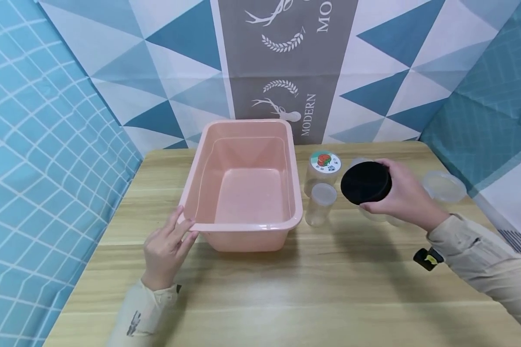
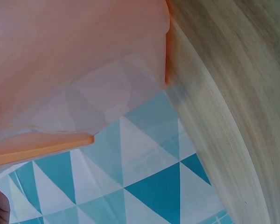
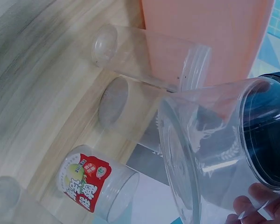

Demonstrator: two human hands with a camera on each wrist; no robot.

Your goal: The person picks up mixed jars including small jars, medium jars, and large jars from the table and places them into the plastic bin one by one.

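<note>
At the front left corner of a pink plastic basin (image 1: 247, 240), my left hand (image 1: 165, 253) holds the rim, thumb outside. Only a bit of that hand shows at the left wrist view's edge. My right hand (image 1: 405, 195) grips a clear plastic jar (image 3: 214, 144) near its black lid (image 1: 365, 182), tilted above the table right of the basin. The black lid hides most of the jar in the head view. Inside the basin, the bare bottom shows.
Beside the basin stand a jar with a strawberry-picture lid (image 1: 325, 162) and a slimmer clear jar (image 1: 320, 209). A clear jar with a red label (image 3: 88, 182) is near the held jar. Farther right is another clear container (image 1: 444, 187). Patterned cloth (image 1: 182, 62) backs the wooden table (image 1: 260, 299).
</note>
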